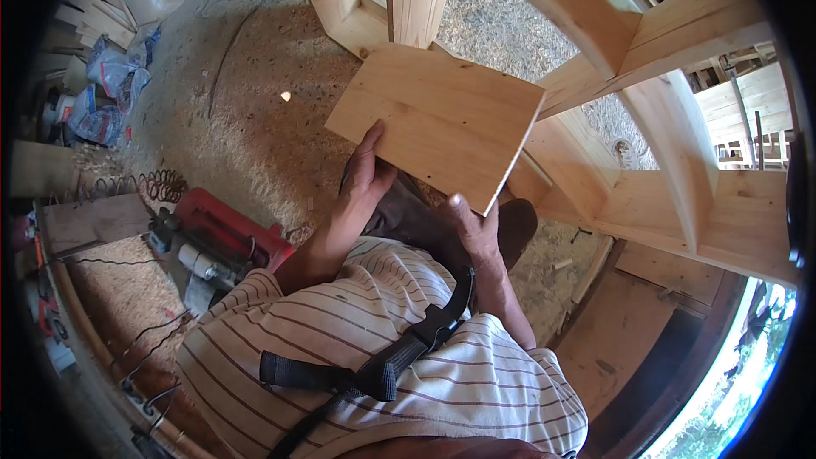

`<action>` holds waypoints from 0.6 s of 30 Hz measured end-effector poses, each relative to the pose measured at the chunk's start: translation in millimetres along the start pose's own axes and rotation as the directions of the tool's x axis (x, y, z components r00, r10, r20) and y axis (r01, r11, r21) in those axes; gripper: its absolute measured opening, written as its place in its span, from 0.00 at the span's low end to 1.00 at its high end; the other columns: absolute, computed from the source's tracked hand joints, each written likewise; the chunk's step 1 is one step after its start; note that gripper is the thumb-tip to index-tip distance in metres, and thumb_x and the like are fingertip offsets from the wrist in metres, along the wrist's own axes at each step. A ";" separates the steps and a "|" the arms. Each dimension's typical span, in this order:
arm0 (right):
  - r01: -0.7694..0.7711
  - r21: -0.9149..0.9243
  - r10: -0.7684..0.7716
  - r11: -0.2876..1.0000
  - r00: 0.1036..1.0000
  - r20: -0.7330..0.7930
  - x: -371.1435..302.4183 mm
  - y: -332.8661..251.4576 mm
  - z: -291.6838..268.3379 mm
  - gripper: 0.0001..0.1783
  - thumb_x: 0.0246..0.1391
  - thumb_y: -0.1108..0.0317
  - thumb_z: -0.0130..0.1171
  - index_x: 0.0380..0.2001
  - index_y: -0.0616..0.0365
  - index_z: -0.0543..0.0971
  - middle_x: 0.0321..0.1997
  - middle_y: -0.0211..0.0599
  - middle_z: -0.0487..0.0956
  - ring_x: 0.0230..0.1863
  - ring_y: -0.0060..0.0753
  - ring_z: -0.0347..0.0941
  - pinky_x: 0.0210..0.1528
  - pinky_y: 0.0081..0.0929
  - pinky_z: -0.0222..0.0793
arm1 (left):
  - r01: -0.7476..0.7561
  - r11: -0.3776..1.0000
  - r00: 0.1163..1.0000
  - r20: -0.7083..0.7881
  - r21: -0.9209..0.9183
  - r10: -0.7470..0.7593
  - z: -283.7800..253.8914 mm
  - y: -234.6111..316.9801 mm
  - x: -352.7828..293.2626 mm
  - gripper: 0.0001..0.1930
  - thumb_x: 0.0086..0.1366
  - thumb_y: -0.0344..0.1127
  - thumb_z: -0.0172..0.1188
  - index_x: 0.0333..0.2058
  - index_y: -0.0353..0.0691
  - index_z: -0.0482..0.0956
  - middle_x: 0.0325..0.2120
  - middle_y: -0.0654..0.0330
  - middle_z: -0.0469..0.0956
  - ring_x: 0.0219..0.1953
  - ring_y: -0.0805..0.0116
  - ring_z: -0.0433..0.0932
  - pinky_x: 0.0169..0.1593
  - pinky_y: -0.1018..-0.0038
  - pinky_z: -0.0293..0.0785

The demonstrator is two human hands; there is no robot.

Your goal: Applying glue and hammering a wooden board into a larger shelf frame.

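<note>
Well left of the grip lie plastic bags, contents unclear. Left hand and right hand clasp a wooden board, thumbs on top.

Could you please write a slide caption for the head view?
Left hand and right hand hold a board near a wooden frame.

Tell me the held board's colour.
The board is light yellowish-brown with a few small dark spots; best seen in the head view.
</note>
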State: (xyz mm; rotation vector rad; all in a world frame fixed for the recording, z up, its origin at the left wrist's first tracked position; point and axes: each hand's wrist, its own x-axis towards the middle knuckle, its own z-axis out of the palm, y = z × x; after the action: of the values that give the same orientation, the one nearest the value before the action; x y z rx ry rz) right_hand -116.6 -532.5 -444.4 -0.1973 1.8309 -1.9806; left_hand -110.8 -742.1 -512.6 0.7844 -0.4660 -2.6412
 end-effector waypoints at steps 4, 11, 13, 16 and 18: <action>0.168 0.081 -0.151 0.982 0.971 -0.184 29.5 16.1 15.8 0.26 0.60 0.57 0.64 0.54 0.66 0.74 0.49 0.40 0.79 0.47 0.30 0.76 0.46 0.27 0.75 | 0.111 0.994 0.987 0.122 -0.024 -0.107 6.8 -7.3 37.4 0.23 0.66 0.38 0.62 0.57 0.39 0.68 0.52 0.60 0.75 0.56 0.67 0.74 0.62 0.68 0.71; 0.272 0.173 -0.221 0.947 0.937 -0.270 68.6 -42.2 19.6 0.29 0.59 0.68 0.61 0.58 0.74 0.66 0.54 0.52 0.74 0.51 0.41 0.77 0.53 0.41 0.81 | 0.185 0.979 0.954 0.257 -0.090 -0.157 53.2 1.1 66.3 0.25 0.63 0.32 0.64 0.56 0.37 0.66 0.50 0.58 0.75 0.55 0.64 0.75 0.57 0.68 0.77; 0.289 0.144 -0.239 0.946 0.927 -0.290 79.3 -47.5 22.7 0.28 0.60 0.68 0.61 0.57 0.73 0.66 0.53 0.52 0.75 0.51 0.41 0.77 0.53 0.40 0.82 | 0.196 0.973 0.956 0.246 -0.118 -0.163 58.6 -3.5 76.3 0.25 0.62 0.31 0.64 0.56 0.37 0.66 0.50 0.57 0.75 0.54 0.63 0.75 0.56 0.68 0.79; 0.287 0.095 -0.246 0.953 0.918 -0.311 84.7 -47.4 24.3 0.26 0.60 0.68 0.61 0.56 0.73 0.67 0.51 0.51 0.75 0.51 0.41 0.77 0.51 0.39 0.83 | 0.223 0.961 0.941 0.294 -0.162 -0.169 57.4 -14.1 92.7 0.24 0.63 0.32 0.64 0.55 0.37 0.66 0.50 0.55 0.73 0.53 0.63 0.76 0.56 0.67 0.79; 0.312 0.138 -0.243 0.940 0.896 -0.372 88.6 -34.9 23.1 0.26 0.60 0.70 0.59 0.59 0.66 0.66 0.53 0.47 0.74 0.53 0.38 0.76 0.50 0.44 0.83 | 0.278 0.944 0.934 0.277 -0.178 -0.223 53.2 -21.7 98.8 0.23 0.64 0.31 0.64 0.54 0.36 0.66 0.50 0.54 0.73 0.53 0.62 0.76 0.57 0.69 0.79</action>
State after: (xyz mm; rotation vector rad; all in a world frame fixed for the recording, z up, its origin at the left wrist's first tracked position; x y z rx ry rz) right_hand -194.6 -588.3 -424.0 -0.0490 1.8840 -2.5199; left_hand -224.1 -752.4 -524.4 0.4660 -0.1420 -2.9854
